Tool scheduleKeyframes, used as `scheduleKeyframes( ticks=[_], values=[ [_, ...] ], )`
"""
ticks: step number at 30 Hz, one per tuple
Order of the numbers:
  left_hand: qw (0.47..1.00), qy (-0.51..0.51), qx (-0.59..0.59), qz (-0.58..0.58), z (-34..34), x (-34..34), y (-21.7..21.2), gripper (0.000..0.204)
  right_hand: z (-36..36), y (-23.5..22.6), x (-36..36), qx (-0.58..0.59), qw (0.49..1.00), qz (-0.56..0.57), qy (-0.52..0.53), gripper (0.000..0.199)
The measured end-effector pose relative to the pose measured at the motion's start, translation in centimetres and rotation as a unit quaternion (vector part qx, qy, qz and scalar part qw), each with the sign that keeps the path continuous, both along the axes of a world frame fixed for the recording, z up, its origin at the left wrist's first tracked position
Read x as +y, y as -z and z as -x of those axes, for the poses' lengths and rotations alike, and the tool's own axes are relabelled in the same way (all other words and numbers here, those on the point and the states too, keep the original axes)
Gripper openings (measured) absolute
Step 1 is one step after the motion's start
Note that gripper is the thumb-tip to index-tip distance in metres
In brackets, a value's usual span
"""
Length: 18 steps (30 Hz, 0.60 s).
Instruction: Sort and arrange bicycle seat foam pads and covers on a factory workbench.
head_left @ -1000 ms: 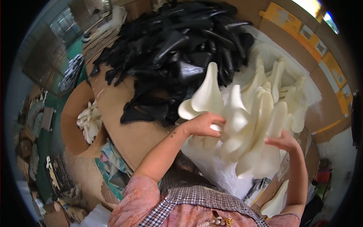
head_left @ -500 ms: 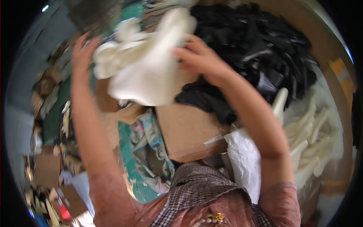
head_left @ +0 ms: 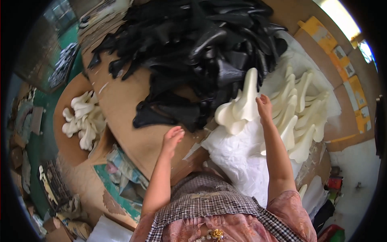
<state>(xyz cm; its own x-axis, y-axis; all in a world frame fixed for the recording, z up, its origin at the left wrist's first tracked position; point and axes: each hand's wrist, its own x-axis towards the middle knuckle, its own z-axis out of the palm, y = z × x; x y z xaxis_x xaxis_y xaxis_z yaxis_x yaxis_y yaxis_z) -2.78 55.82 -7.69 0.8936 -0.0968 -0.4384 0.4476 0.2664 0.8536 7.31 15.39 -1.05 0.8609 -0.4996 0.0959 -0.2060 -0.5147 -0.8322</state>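
Right hand point(head_left: 264, 107) reaching to 12 o'clock, fingers gripping cream-white moulded shoe-shaped piece point(head_left: 241, 105) at its 3 o'clock edge. Left hand point(head_left: 172, 138) open, fingers loosely spread, empty, over brown cardboard sheet point(head_left: 121, 105).

Even, soft daylight from the upper right, sharp centre, strong fisheye bending and dark vignette at rim.

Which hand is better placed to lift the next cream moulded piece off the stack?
Right. The right hand already touches the cream moulded piece at the stack's near end, while the left hand is apart, over the brown cardboard sheet beside the black pieces.
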Motion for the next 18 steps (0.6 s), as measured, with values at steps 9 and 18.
scheduleKeyframes(
  ticks=[9,18],
  values=[
    [0.985,0.135,-0.078,-0.071,-7.1,-16.6,0.0,0.060,1.6,1.5,-1.5,0.182,0.975,-0.082,-0.096,0.055],
    [0.975,0.189,0.047,0.110,3.7,-6.9,-8.1,0.046,11.0,-7.9,-3.7,0.273,0.874,-0.327,-0.231,0.044]
  ],
)
